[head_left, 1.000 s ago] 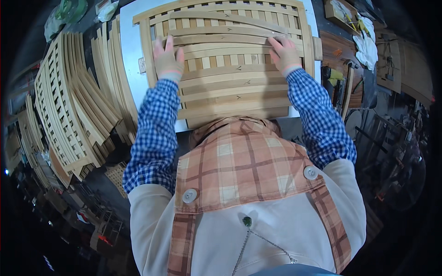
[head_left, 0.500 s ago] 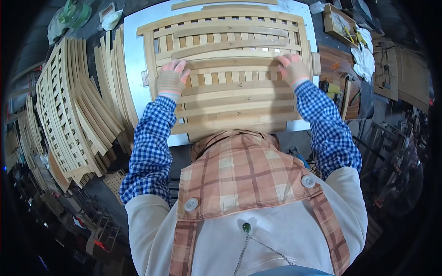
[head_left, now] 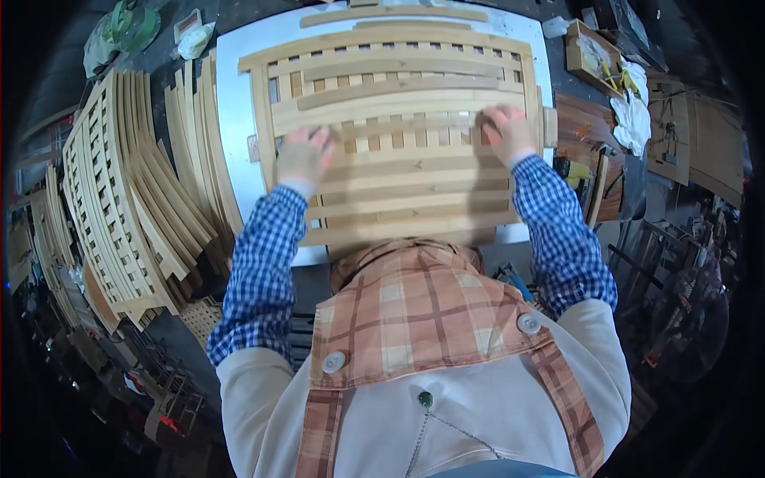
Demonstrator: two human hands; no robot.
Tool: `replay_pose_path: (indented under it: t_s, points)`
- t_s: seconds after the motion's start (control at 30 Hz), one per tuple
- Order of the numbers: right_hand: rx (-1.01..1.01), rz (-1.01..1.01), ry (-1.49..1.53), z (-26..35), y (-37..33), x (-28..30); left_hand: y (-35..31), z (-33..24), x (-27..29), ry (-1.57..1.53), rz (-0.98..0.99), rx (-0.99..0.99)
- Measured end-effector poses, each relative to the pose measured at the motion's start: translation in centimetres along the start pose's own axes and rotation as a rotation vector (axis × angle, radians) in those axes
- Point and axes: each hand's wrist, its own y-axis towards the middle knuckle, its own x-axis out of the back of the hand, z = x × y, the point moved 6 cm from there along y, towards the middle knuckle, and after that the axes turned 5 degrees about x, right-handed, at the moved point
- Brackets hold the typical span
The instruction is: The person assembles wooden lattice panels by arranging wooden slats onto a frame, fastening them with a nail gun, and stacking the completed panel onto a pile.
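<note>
A pale wooden lattice frame (head_left: 261, 107) lies flat in front of me, with narrow crosspieces showing through its gaps. My left hand (head_left: 305, 157) and my right hand (head_left: 510, 134) are closed at the two ends of a curved wooden slat (head_left: 408, 125), which lies across the frame. The fingertips are partly blurred. Beyond this slat, two darker slats (head_left: 402, 68) rest crosswise on the lattice. Nearer my body, several more slats (head_left: 416, 166) lie side by side, some with small dark marks.
A white work surface (head_left: 234, 88) is under the frame. To the left stand stacked lattice panels (head_left: 94, 171) and several long curved strips (head_left: 209, 135). At right are a wooden box (head_left: 580, 52) of small items, a white cloth (head_left: 632, 123) and a brown board (head_left: 575, 119).
Both hands and the slat between them have shifted slightly toward my body, uncovering more lattice beyond. My view has also moved a little.
</note>
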Motion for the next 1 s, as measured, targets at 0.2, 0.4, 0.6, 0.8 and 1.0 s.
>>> replay_pose_path:
  t_s: [0.2, 0.4, 0.6, 0.8, 1.0]
  points:
    - [0.036, -0.305, 0.108, -0.2, 4.0, 3.4, 3.2, 0.4, 4.1, -0.073, -0.310, 0.096]
    - [0.058, 0.009, -0.141, -2.1, 6.1, 0.3, 4.6, 1.7, 0.9, 0.044, -0.144, -0.037]
    - [0.136, 0.062, -0.144, -2.4, 5.0, 0.0, 4.3, 2.8, -0.2, -0.013, -0.074, -0.023]
    - [0.088, 0.118, -0.075, -0.7, 2.5, 0.2, 2.5, 1.3, 0.5, -0.046, 0.108, -0.005]
    - [0.026, -0.015, 0.024, -0.8, 3.0, 1.0, 3.7, 1.1, 1.4, -0.049, 0.082, 0.053]
